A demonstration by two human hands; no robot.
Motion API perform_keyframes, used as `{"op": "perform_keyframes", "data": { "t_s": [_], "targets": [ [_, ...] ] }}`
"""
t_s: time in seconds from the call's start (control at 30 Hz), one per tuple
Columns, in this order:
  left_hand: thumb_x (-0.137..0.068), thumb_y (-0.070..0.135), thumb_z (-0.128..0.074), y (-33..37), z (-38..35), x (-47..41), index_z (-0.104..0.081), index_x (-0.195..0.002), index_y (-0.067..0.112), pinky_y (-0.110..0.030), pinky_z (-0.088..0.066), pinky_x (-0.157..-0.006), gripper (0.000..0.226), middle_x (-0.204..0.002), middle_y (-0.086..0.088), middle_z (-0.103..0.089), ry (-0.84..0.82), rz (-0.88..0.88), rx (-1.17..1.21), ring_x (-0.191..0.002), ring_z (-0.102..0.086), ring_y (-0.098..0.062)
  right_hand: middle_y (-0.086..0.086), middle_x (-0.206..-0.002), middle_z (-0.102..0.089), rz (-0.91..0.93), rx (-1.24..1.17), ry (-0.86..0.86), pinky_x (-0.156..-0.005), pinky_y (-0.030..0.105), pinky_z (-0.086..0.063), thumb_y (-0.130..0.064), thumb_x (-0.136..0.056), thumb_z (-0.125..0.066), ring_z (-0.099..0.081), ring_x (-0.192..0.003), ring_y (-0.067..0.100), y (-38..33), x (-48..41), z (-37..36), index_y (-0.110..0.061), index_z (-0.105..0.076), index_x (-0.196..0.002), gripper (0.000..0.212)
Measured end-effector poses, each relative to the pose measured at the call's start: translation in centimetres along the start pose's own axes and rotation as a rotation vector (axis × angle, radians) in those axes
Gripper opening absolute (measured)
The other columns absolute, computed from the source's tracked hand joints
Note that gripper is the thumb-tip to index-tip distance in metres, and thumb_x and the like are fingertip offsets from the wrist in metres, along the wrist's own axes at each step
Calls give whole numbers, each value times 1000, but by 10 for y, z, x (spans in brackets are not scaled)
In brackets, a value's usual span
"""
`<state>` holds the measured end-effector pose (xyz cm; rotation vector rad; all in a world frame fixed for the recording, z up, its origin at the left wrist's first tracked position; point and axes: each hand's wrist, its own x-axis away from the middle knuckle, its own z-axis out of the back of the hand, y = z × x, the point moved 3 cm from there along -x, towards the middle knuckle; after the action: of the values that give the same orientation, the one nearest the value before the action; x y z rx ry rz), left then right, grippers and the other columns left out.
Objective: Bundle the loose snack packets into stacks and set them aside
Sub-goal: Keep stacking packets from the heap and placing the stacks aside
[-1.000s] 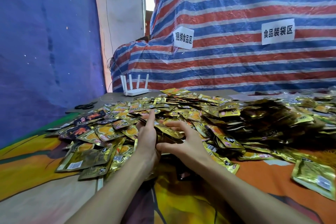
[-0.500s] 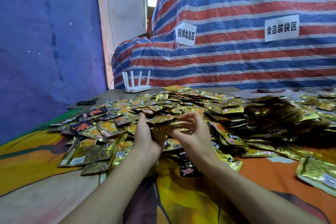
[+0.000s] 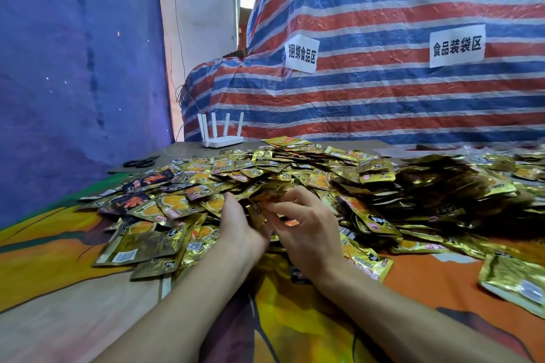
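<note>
A wide heap of gold foil snack packets (image 3: 324, 174) covers the middle and right of the table, with a few black packets (image 3: 147, 181) at its left edge. Both hands meet at the heap's near side. My left hand (image 3: 239, 224) and my right hand (image 3: 303, 230) hold a small bunch of gold packets (image 3: 259, 209) between them, fingers curled round it. The bunch is mostly hidden by my fingers.
A white router (image 3: 221, 138) with upright antennas stands at the table's far edge. Black scissors (image 3: 141, 163) lie far left. One gold packet (image 3: 513, 283) lies apart at the right. The orange and yellow tablecloth (image 3: 295, 318) shows near me. A striped tarp (image 3: 383, 82) rises behind.
My hands, spread in the heap a second ago, have lifted and closed together on a bunch of packets, and my right fingers have curled in more over it.
</note>
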<state>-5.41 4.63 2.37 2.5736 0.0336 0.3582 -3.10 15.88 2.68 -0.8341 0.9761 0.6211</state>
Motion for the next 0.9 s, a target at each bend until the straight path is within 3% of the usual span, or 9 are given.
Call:
{"op": "perform_keyframes", "data": {
  "t_s": [0.13, 0.27, 0.43, 0.5, 0.57, 0.63, 0.73, 0.8, 0.9],
  "targets": [
    [-106, 43, -37, -10, -2, 0, -65, -103, 1, -39, -52, -79, 50, -91, -14, -69, -109, 69, -68, -87, -65, -27, 6, -89, -63, -21, 22, 35, -66, 44, -53, -10, -74, -86, -63, -82, 28, 0, -3, 2, -8, -75, -86, 16],
    [-105, 34, -43, -19, -8, 1, -66, -106, -2, -45, -56, -79, 43, -98, -20, -68, -168, 133, -106, -101, -63, -33, 7, -89, -58, -77, 61, 77, -72, 46, -50, -18, -70, -89, -57, -84, 28, 5, -4, 5, -7, -68, -85, 27],
    [-103, 19, -40, -8, -5, 0, -63, -95, -9, -28, -58, -46, 37, -75, -23, -67, -89, 150, 52, -55, -68, -32, 5, -82, -65, 153, 151, 128, -63, 42, -51, -13, -70, -89, -64, -75, 29, 2, -5, 5, -12, -75, -78, 17],
    [-100, 14, -36, -5, -2, -3, -65, -107, -8, -27, -59, -56, 37, -94, -24, -72, -26, 144, 40, -70, -72, -31, 3, -80, -67, 240, 214, 170, -60, 39, -49, -12, -73, -86, -65, -72, 27, 1, -6, 7, -16, -77, -75, 10],
    [-98, 12, -34, -6, 0, -7, -63, -125, -3, -27, -56, -87, 43, -122, -18, -68, 32, 132, 17, -99, -67, -29, 1, -81, -68, 290, 274, 167, -61, 37, -47, -12, -77, -82, -65, -71, 26, 1, -7, 8, -18, -77, -75, 8],
    [-97, 11, -33, -6, 0, -8, -66, -115, -3, -30, -50, -99, 41, -110, -18, -71, 38, 132, 15, -94, -66, -29, 2, -83, -68, 311, 309, 137, -62, 39, -49, -11, -81, -80, -65, -73, 26, 0, -7, 6, -15, -76, -79, 6],
    [-97, 9, -31, -2, -1, -8, -65, -88, -6, -33, -60, -65, 38, -73, -22, -68, 27, 113, 50, -60, -68, -31, 6, -87, -66, 276, 322, 90, -63, 40, -51, -10, -85, -77, -64, -76, 27, -1, -8, 4, -9, -72, -87, 5],
    [-98, 8, -32, 0, 1, -8, -64, -88, -6, -38, -59, -52, 37, -66, -22, -68, 31, 90, 42, -63, -67, -32, 7, -89, -64, 240, 327, 44, -63, 40, -51, -10, -87, -74, -63, -75, 28, 0, -8, 2, -7, -70, -90, 6],
    [-98, 9, -37, 0, 1, -5, -63, -102, -5, -44, -59, -52, 30, -74, -22, -68, 36, 61, -5, -72, -64, -33, 8, -85, -62, 200, 295, 0, -58, 35, -46, -8, -91, -67, -59, -67, 26, 0, -9, 3, -5, -64, -91, 4]
  ]
}}
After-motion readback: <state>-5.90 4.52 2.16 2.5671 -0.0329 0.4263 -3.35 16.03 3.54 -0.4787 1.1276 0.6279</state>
